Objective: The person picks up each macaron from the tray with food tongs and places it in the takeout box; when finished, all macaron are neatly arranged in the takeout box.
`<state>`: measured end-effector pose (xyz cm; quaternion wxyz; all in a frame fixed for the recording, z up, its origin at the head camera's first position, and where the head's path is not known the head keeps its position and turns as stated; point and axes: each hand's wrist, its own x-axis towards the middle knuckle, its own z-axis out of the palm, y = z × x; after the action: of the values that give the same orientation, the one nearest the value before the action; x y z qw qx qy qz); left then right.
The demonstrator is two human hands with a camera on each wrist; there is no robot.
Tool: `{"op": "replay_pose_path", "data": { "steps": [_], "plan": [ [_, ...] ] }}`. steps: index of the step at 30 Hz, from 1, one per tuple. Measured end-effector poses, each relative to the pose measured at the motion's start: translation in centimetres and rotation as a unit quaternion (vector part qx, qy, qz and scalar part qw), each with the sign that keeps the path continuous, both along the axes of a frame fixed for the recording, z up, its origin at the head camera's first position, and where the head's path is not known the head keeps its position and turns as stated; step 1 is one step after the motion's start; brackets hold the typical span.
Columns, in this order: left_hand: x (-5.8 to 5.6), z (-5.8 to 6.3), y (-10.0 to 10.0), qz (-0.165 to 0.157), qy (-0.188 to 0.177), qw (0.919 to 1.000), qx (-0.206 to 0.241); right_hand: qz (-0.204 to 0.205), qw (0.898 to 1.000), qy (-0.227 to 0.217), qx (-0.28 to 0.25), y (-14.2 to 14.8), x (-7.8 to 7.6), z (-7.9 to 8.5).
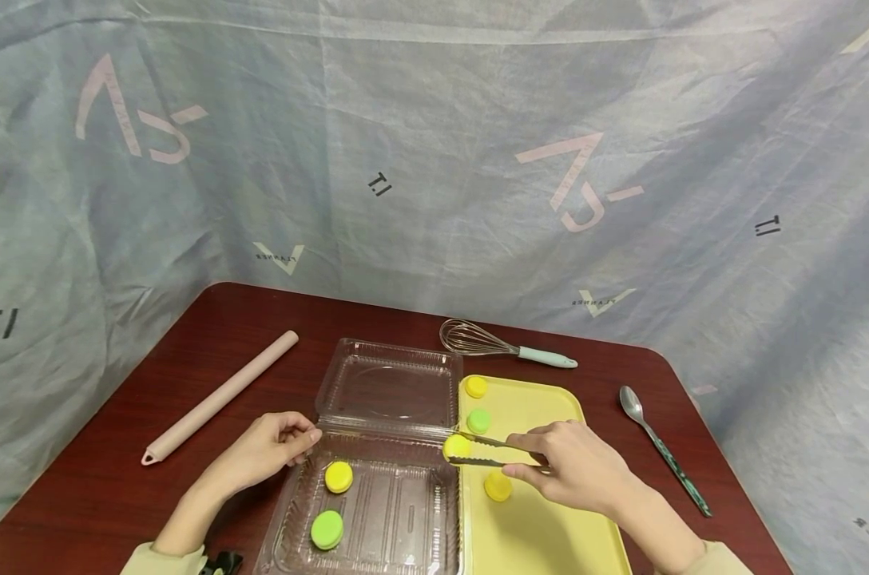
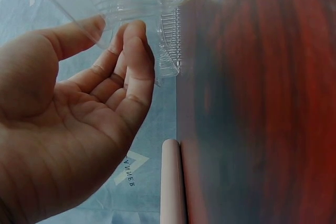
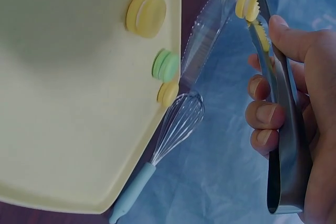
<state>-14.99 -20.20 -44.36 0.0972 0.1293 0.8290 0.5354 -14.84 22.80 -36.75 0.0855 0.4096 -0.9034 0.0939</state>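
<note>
My right hand grips metal tongs, whose serrated tips hold a yellow macaron above the border between the tray and the clear box. On the yellow tray sit a yellow macaron, a green one and another yellow one. The clear plastic box lies with its lid folded back; a yellow macaron and a green macaron rest inside. At its left edge, my left hand pinches the rim between thumb and fingers.
A pale pink rolling pin lies to the left on the dark red table. Behind the tray is a whisk with a light blue handle. Right of the tray lies a spoon. Grey printed cloth hangs behind the table.
</note>
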Motion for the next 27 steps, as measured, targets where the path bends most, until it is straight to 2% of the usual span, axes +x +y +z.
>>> {"op": "replay_pose_path", "data": {
  "steps": [9, 17, 27],
  "plan": [
    [-0.1, -0.1, 0.0, -0.001, 0.011, 0.9999, -0.003, 0.027, 0.999, 0.016, 0.003, -1.6, -0.3, -0.6],
    [0.0, 0.1, 0.0, -0.001, 0.014, 0.9999, -0.006, 0.023, 1.000, -0.010, 0.005, -2.6, -0.3, -1.1],
    [0.1, 0.1, 0.0, -0.002, 0.007, 1.0000, -0.003, 0.036, 0.999, -0.025, 0.003, -3.9, -0.3, -1.7]
  ]
}}
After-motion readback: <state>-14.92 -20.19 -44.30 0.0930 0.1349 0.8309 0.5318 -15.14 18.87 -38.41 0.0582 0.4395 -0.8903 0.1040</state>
